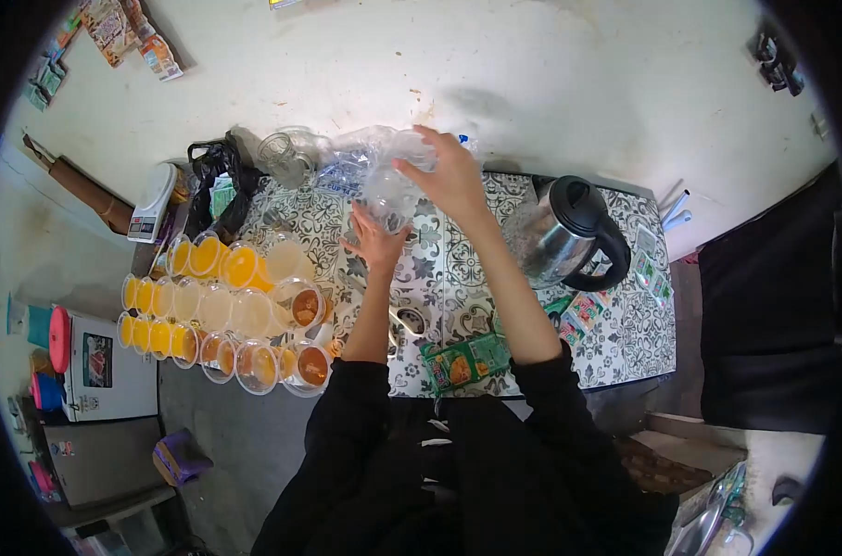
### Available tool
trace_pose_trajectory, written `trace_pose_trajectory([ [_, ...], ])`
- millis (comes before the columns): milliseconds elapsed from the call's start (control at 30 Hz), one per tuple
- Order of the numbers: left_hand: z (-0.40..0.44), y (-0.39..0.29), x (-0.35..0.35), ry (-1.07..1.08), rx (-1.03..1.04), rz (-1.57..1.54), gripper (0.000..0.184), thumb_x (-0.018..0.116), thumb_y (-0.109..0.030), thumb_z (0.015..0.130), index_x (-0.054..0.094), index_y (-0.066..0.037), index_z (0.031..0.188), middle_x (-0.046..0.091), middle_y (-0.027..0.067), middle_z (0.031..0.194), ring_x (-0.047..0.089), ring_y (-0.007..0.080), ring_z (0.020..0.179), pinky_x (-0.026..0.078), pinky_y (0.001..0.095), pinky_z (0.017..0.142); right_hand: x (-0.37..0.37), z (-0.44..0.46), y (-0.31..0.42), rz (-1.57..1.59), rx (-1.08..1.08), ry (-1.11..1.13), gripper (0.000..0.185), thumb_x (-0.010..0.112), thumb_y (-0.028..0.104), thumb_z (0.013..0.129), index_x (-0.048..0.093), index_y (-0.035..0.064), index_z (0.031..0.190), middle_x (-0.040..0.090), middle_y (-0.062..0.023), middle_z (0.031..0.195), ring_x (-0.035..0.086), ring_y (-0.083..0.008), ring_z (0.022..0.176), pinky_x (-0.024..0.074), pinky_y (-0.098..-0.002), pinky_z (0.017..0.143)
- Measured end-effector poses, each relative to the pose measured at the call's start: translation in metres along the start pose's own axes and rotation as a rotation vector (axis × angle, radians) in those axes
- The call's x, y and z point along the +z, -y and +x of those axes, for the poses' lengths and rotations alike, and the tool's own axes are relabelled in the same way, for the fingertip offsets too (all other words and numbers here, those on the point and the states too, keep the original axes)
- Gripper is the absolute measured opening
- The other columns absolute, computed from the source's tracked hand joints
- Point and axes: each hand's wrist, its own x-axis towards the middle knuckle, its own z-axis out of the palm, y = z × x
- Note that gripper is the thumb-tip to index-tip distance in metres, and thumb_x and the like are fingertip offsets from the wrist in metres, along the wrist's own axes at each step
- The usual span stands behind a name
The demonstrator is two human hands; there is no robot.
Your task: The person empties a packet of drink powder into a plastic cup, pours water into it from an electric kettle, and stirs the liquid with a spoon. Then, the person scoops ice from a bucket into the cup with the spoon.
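Cups (390, 199), clear, near end in grip of left hand (377, 246); right hand (450, 181) at far end, grip wide

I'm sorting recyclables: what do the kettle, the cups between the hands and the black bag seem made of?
Kettle: probably stainless steel body, shiny with reflections; the black lid and handle look plastic.
Cups: clear, glossy, likely thin plastic, being see-through.
Bag: probably thin plastic film, judging by its shiny creases.
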Motion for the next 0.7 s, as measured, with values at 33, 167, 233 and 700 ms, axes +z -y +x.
trace_pose_trajectory([
  [33, -0.002, -0.002, -0.004, 0.027, -0.020, -0.009, 0.132, 0.081, -0.051, 0.055, -0.003, 0.001, 0.142, 0.014, 0.0150, 0.150, 0.016, 0.0322, 0.138, 0.001, 0.0659, 0.103, -0.011, -0.003, 0.002, 0.037, 0.046, 0.004, 0.057, 0.073, 0.038, 0.076, 0.055, 0.0086, 0.122, 0.059, -0.0151, 0.110, 0.059, -0.0239, 0.099, 0.0480, -0.0326, 0.080],
  [167, -0.045, -0.040, -0.032, -0.028, -0.079, -0.364, 0.123, 0.078, -0.047, 0.065, -0.005, -0.001, 0.143, 0.003, 0.0215, 0.149, 0.008, 0.0322, 0.139, 0.004, 0.0601, 0.106, -0.050, -0.048, 0.008, 0.314, 0.148, -0.080, 0.059, 0.069, 0.036, 0.079, 0.049, 0.0063, 0.126, 0.053, -0.0140, 0.118, 0.057, -0.0261, 0.104, 0.0481, -0.0348, 0.083],
  [233, -0.081, -0.037, -0.023, 0.057, -0.002, -0.753, 0.116, 0.076, -0.043, 0.069, -0.003, -0.002, 0.143, 0.007, 0.0204, 0.149, 0.010, 0.0316, 0.139, 0.008, 0.0548, 0.108, -0.054, -0.082, -0.006, 0.416, 0.060, -0.180, 0.053, 0.063, 0.025, 0.086, 0.042, 0.0059, 0.131, 0.049, -0.0122, 0.123, 0.053, -0.0237, 0.110, 0.0473, -0.0340, 0.087],
  [700, -0.135, -0.029, -0.075, 0.408, 0.413, -0.951, 0.087, 0.082, -0.008, 0.063, 0.031, 0.000, 0.133, 0.042, 0.0162, 0.133, 0.044, 0.0260, 0.122, 0.035, 0.0408, 0.102, -0.082, -0.262, -0.072, 0.012, 0.371, 0.049, 0.033, 0.059, 0.013, 0.085, 0.056, 0.0039, 0.117, 0.054, -0.0111, 0.120, 0.053, -0.0239, 0.107, 0.0415, -0.0356, 0.091],
])
